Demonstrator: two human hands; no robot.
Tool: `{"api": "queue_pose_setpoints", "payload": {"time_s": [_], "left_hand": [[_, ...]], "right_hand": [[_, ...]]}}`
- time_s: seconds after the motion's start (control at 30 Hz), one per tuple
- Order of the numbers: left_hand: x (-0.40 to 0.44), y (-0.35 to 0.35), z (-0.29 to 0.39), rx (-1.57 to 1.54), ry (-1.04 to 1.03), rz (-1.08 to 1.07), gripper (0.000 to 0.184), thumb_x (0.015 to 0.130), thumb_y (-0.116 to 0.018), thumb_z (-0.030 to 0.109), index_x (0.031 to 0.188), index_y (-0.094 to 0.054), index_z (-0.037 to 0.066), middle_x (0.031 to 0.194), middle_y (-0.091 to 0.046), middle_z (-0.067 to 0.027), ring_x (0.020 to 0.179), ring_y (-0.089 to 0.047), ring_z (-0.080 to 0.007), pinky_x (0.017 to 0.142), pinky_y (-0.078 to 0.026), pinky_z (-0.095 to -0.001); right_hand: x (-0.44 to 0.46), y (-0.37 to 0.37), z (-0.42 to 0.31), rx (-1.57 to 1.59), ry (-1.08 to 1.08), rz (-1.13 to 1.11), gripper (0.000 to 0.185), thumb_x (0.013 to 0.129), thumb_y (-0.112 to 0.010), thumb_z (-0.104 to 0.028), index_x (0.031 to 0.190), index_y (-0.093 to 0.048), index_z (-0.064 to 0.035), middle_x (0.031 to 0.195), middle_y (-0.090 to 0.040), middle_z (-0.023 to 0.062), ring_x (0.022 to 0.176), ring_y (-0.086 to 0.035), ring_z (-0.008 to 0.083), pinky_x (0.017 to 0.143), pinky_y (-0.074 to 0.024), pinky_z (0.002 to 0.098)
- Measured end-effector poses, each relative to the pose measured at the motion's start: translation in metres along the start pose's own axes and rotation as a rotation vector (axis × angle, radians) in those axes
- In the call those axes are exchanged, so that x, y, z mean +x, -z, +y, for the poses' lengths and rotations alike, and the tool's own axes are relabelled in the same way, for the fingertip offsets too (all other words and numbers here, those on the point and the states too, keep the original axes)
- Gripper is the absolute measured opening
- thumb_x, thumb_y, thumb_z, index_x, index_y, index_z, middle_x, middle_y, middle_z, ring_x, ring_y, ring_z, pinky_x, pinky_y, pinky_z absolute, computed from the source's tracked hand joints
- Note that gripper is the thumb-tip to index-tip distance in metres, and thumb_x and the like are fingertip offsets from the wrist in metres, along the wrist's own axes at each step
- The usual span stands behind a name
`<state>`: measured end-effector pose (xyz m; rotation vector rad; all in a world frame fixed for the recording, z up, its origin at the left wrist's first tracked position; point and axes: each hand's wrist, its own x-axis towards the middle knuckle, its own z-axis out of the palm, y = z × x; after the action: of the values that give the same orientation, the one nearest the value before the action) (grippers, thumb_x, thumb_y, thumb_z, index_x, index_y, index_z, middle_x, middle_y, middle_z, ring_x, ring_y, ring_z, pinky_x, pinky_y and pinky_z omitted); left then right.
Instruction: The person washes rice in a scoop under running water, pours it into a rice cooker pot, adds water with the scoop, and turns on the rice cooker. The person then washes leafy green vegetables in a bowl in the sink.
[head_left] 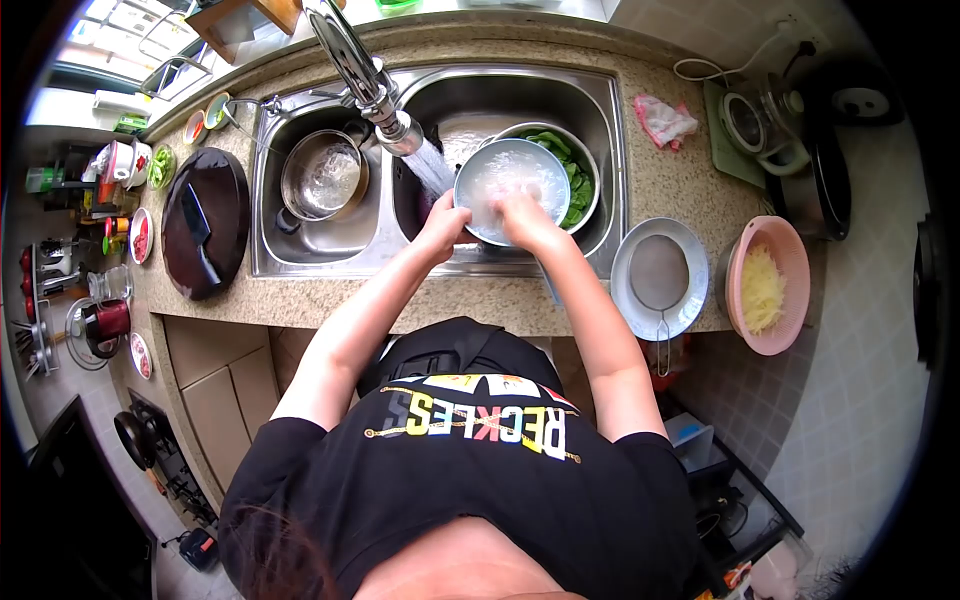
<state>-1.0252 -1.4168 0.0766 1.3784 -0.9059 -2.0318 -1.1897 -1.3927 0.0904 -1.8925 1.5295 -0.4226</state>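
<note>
A light blue-grey bowl (466,226) of cloudy water is held over the right basin of the sink. My left hand (445,222) is closed on its left rim, with the thumb on the edge. The fingers of my right hand (524,214) dip into the bowl, where the bubbly water hides them. Water runs from the faucet (400,132) just left of the bowl. Behind the bowl and to its right, a metal pot (596,188) with green leaves (572,150) in it stands in the basin, partly covered by the bowl.
A steel pot (290,180) sits in the left basin. Left of it, a knife (198,225) lies on a round dark cutting board (238,210). At right are a strainer (657,272) on a white bowl (630,312), a pink basket (798,290) of pale shreds, and a cloth (664,121).
</note>
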Motion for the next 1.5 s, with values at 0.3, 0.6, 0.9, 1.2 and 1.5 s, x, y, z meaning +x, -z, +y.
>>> {"api": "queue_pose_setpoints", "payload": {"time_s": [0.3,0.6,0.9,1.2,1.5], "left_hand": [[-0.002,-0.007,0.007,-0.012,0.025,0.017,0.049,0.070,-0.043,-0.006,0.118,-0.044,-0.001,0.104,-0.056,-0.0155,0.091,-0.062,-0.0284,0.068,-0.059,-0.0422],[-0.005,-0.008,0.011,0.037,0.043,0.030,0.048,0.070,-0.043,-0.005,0.117,-0.045,0.000,0.101,-0.056,-0.0140,0.086,-0.062,-0.0262,0.065,-0.059,-0.0400],[-0.007,0.000,0.003,0.024,0.048,0.072,0.048,0.069,-0.043,-0.004,0.117,-0.045,0.000,0.102,-0.057,-0.0143,0.087,-0.062,-0.0265,0.066,-0.059,-0.0408],[-0.015,0.025,0.010,-0.053,0.039,0.108,0.050,0.069,-0.042,-0.005,0.118,-0.044,0.001,0.104,-0.057,-0.0141,0.085,-0.064,-0.0275,0.064,-0.059,-0.0407],[-0.021,0.069,0.025,-0.124,-0.061,0.217,0.052,0.071,-0.043,-0.005,0.122,-0.037,0.000,0.108,-0.054,-0.0160,0.088,-0.063,-0.0290,0.064,-0.060,-0.0396]], "right_hand": [[0.017,0.029,0.026,0.059,-0.058,0.376,0.036,0.074,-0.048,0.004,0.108,-0.060,-0.0031,0.111,-0.057,0.0187,0.105,-0.053,0.0356,0.095,-0.0412,0.0394],[0.029,0.008,-0.001,-0.094,-0.204,-0.007,0.044,0.075,-0.049,-0.001,0.116,-0.059,-0.0150,0.124,-0.049,0.0101,0.119,-0.040,0.0345,0.100,-0.0318,0.0533],[-0.011,0.034,-0.007,-0.052,0.015,0.139,0.016,0.071,-0.054,0.000,0.076,-0.069,-0.0056,0.103,-0.059,0.0124,0.108,-0.051,0.0307,0.095,-0.0387,0.0425],[0.013,-0.010,-0.003,0.178,0.090,0.383,0.028,0.073,-0.050,0.006,0.097,-0.062,-0.0017,0.098,-0.061,0.0181,0.094,-0.059,0.0339,0.083,-0.0466,0.0376],[0.063,-0.036,-0.038,0.251,0.228,0.432,0.028,0.072,-0.050,0.005,0.097,-0.063,-0.0014,0.106,-0.060,0.0201,0.100,-0.058,0.0343,0.086,-0.0457,0.0380]]}}
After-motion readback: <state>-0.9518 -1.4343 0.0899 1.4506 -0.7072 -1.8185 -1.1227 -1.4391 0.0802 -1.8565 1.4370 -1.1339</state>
